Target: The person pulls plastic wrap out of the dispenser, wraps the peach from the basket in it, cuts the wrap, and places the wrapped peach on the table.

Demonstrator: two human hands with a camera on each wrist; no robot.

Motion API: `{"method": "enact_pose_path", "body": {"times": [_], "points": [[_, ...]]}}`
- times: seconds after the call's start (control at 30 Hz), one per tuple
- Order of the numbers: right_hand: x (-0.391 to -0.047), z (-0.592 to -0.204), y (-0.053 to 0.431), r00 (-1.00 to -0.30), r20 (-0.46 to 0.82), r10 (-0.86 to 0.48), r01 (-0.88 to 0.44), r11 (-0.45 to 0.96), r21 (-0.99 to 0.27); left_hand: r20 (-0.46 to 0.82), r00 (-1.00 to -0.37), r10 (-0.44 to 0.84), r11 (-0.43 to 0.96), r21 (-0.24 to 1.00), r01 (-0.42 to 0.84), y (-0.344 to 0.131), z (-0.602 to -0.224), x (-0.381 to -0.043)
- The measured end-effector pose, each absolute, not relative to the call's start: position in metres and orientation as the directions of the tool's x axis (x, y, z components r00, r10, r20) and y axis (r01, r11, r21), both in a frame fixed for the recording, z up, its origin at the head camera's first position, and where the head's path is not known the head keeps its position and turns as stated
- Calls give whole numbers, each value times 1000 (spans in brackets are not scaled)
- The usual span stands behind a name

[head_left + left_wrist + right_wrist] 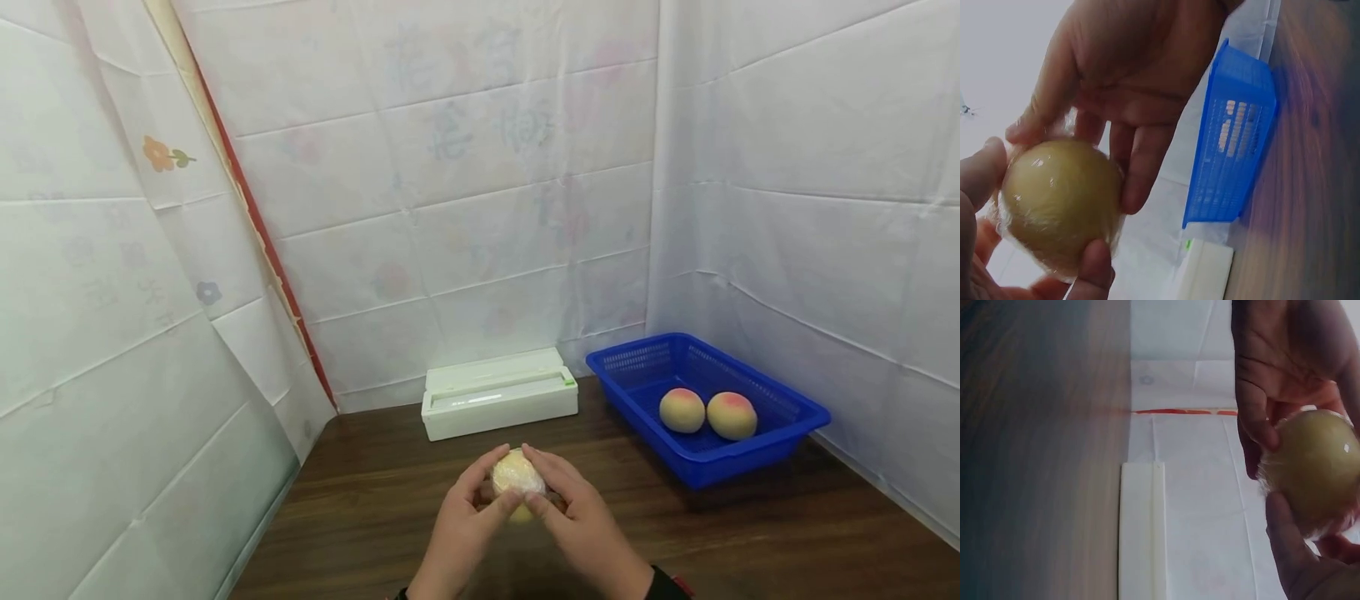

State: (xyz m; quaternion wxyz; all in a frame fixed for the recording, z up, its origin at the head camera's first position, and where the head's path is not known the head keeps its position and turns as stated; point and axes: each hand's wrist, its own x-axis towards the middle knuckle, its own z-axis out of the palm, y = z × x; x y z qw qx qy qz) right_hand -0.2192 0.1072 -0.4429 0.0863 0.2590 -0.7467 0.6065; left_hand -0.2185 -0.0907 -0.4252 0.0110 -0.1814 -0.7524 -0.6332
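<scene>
Both hands hold a round yellowish peach [518, 473] wrapped in clear, shiny cling film, above the table. My left hand [466, 518] grips its left side, with the thumb at the near face and the fingers curving round. My right hand [573, 515] grips the opposite side, its thumb tip close to the left thumb. In the left wrist view the film [1054, 212] clings in wrinkles round the peach's smooth underside. The right wrist view shows the wrapped peach [1319, 465] between the fingertips of both hands.
A long white cling film box [501, 410] lies behind the hands on the dark wooden table [352, 508]. To the right stands a blue plastic basket [776, 454] with two pink-topped peaches [682, 411] inside. White sheets [465, 208] hang at the back and both sides.
</scene>
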Motion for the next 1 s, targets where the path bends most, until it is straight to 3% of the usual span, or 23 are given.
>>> {"method": "enact_pose_path", "body": {"times": [0.23,0.5,0.67,0.83,1.0], "points": [[-216,-445,101,-739,582,-339,-660,193,-726,279,-906,319,56,949,312,-86,-422,-218],[-208,-437,97,-828,430,-360,-525,228,-820,330,-901,281,45,934,356,-81,-423,-216],[-208,-438,94,-823,477,-309,-553,246,-796,324,-906,273,42,937,348,-80,-426,-217],[-208,-443,93,-763,593,-259,-646,249,-722,292,-909,299,58,945,322,-82,-423,-217],[-207,-443,91,-663,709,-241,-744,323,-585,211,-923,322,-34,977,211,-85,-418,-217]]}}
